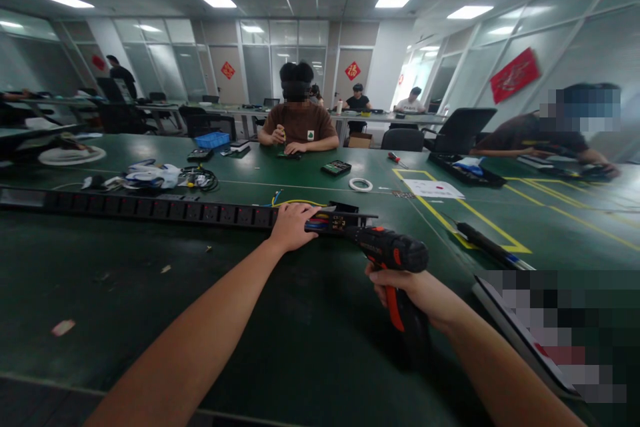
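Note:
A long black power strip (227, 215) with a row of sockets lies across the green table, its right end opened up with coloured wires and a terminal part showing. My left hand (294, 227) is closed over the strip just left of that opened end. In my right hand (400, 283) is a black and orange cordless drill (393, 250), gripped by its handle. The drill's nose points left at the strip's open end. Whether its bit touches anything there is hidden. Blue and yellow wires (295, 201) stick out behind the strip.
Beyond the strip lie a white ring (361, 185), a paper sheet (434, 188), a red screwdriver (397, 160) and bundled cables (150, 175). A long black tool (487, 245) rests to the right, beside yellow tape lines. A co-worker (300, 120) sits opposite, another at right.

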Tool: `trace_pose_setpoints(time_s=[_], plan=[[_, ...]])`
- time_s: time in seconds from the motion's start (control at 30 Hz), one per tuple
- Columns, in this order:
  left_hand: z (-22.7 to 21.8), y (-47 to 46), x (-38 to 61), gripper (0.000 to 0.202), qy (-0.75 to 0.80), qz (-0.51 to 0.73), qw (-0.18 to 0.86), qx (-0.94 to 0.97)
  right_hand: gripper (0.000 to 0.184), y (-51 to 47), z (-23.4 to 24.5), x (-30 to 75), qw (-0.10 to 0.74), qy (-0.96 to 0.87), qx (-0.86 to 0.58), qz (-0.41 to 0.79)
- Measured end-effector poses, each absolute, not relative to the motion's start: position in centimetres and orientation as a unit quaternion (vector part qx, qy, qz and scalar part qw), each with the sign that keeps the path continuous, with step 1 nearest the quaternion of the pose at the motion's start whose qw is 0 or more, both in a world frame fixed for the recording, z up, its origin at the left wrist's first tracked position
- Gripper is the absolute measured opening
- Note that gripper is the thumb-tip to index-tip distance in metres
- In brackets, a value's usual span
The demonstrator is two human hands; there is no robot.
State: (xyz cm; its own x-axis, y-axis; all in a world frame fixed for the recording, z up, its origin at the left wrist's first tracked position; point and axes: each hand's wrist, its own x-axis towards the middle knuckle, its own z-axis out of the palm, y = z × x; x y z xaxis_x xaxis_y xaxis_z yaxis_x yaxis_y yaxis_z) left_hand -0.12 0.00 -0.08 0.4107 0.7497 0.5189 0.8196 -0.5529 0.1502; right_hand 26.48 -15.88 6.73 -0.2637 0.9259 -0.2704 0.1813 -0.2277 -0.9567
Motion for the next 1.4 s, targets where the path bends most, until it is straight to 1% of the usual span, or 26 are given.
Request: trace_pose_setpoints(time_s=[0.23, 0.4, 0.67, 0.8, 1.4], plan=[[-0.27, 0.21, -0.14, 0.069, -0.470, -0.272, 0.068, -0.837, 0.028, -15.64, 6.37, 26.72, 0.320, -0.550, -0.515, 0.575], [-0.25, 0.17, -0.14, 0.069, -0.468, -0.275, 0.068, -0.837, 0.033, -15.58, 6.34, 26.84, 0.314, -0.561, -0.545, 0.538], [-0.21, 0.08, -0.18, 0.068, -0.465, -0.279, 0.070, -0.837, 0.027, -15.71, 6.91, 26.42, 0.319, -0.573, -0.561, 0.506], [-0.12, 0.04, -0.15, 0.067, -0.464, -0.278, 0.067, -0.839, 0.028, -15.63, 6.82, 26.47, 0.312, -0.585, -0.559, 0.498], [-0.28, 0.08, -0.26, 0.070, -0.464, -0.275, 0.073, -0.839, 0.022, -15.41, 6.40, 26.94, 0.298, -0.603, -0.534, 0.511]])
